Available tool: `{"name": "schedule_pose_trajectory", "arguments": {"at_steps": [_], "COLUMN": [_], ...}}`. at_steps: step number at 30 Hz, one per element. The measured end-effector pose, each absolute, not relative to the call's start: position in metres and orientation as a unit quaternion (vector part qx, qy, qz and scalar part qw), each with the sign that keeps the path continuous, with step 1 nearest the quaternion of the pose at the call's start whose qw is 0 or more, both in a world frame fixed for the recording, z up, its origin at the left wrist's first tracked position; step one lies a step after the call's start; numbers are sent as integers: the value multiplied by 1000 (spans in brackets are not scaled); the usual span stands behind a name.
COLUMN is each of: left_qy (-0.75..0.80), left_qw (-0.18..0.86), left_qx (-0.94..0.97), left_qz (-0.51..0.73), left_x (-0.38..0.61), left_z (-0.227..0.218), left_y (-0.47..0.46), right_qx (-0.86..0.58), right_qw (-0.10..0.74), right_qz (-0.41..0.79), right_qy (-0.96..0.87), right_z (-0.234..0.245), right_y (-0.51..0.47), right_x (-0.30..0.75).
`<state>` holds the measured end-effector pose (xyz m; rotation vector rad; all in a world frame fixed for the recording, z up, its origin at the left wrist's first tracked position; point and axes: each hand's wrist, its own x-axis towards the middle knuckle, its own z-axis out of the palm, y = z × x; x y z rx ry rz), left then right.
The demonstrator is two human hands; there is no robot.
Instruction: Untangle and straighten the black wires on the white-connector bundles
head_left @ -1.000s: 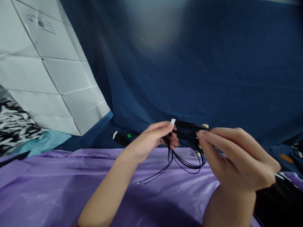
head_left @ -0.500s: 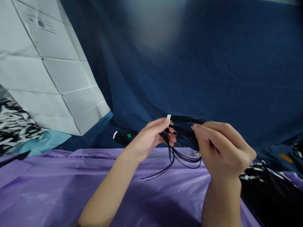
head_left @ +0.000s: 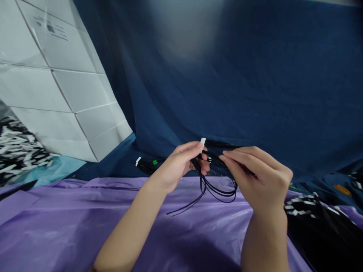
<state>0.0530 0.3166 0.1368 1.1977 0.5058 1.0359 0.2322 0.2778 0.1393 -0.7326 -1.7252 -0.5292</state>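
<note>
Wires [head_left: 216, 156] hang in black loops over purple cloth [head_left: 56, 223], the left hand [head_left: 177, 162] pinching their white plug [head_left: 203, 141], the right hand [head_left: 263, 173] pinching them at its fingertips.

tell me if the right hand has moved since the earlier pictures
Yes: the right hand has moved leftward in the view, toward the white boxes, which stay put.

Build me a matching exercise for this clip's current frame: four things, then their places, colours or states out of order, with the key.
1. Left hand
2. Right hand
3. White boxes
4. Glossy sheet

A. Purple
B. Upper left of the view
C. Pinching a white connector
D. Fingertips together at black wires

Pairs: 1-C, 2-D, 3-B, 4-A
</note>
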Motion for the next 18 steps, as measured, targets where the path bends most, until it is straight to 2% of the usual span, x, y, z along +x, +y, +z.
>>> {"name": "schedule_pose_trajectory", "arguments": {"at_steps": [6, 18], "left_qy": [223, 205], "left_qw": [656, 665], "left_qx": [580, 579], "left_qz": [428, 425], "left_x": [53, 52], "left_z": [135, 134], "left_y": [315, 314], "right_qx": [-319, -319], "right_qw": [564, 566], "right_qz": [-190, -203], "right_qy": [-738, -732], "right_z": [139, 137], "right_y": [277, 281], "right_x": [230, 226]}}
